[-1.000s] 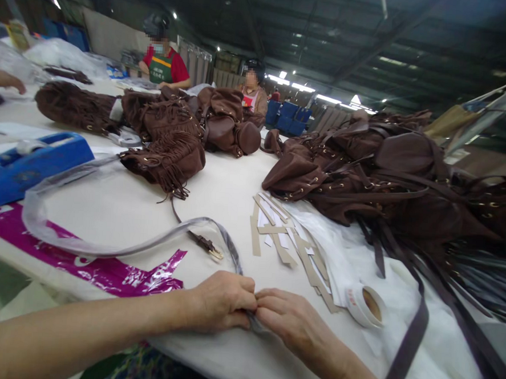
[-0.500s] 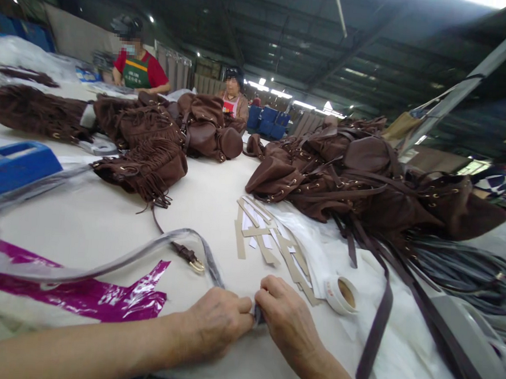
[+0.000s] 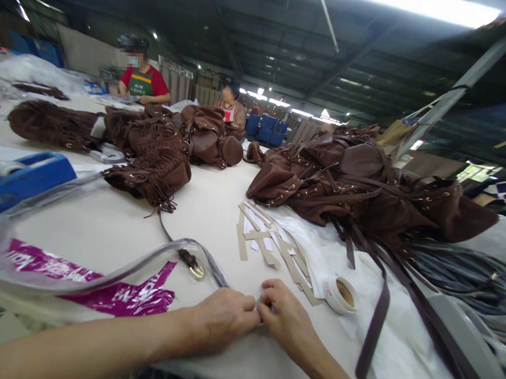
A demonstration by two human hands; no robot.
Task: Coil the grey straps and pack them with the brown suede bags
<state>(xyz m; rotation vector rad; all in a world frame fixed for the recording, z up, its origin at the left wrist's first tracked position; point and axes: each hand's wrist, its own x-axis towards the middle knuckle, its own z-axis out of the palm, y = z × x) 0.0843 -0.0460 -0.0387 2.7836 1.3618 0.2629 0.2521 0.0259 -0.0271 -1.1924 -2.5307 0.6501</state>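
Observation:
My left hand [image 3: 223,319] and my right hand [image 3: 285,320] meet at the near edge of the white table [image 3: 105,226], fingers pinched together on the end of a grey strap wrapped in clear plastic [image 3: 80,279]. That strap loops away to the left across the table. A thin brown strap with a gold buckle [image 3: 192,264] lies just beyond my left hand. A roll of white tape [image 3: 341,294] sits to the right of my right hand.
Several card strips [image 3: 267,236] lie past my hands. Brown fringed bags [image 3: 151,166] are piled at the middle and right [image 3: 356,184]. A blue tape dispenser [image 3: 19,184] and a magenta plastic bag [image 3: 101,289] lie at left. Two people work at the far side.
The view shifted slightly. My hands stayed together on the strap end, the right hand's fingers lowering onto it.

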